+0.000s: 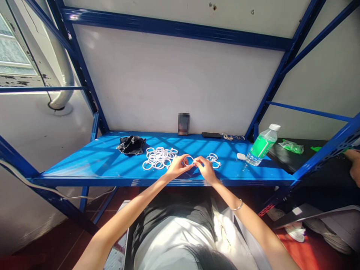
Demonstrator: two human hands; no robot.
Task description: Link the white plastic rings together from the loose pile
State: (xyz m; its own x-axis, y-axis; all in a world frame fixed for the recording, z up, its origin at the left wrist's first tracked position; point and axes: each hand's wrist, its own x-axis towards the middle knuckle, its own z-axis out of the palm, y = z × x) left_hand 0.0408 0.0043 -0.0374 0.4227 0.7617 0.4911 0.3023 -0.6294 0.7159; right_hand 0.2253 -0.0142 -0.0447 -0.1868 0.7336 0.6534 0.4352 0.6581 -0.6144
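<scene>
A ring (192,158), white and slim, is held above the near edge of a blue table (75,165), grasped between the fingertips of both hands. The left hand (177,165) grips its left side; the right hand (206,168) pinches at its right edge, a bracelet (237,205) circling the forearm behind. Just left of the hands lies a pile of white rings (159,158), with a smaller cluster (214,160) just to the right. A crumpled black bag (131,145) sits beyond the pile, farther left. At the far edge, a blurred dark object (183,125) stands upright by the pale wall (180,75), left of a flat black slab (211,135) and a cable (233,137). On the right, a tilted-looking bottle (261,147) with a green label stands beside a small white case (241,156). At far right, another person's hand (353,165) is partly in view.
</scene>
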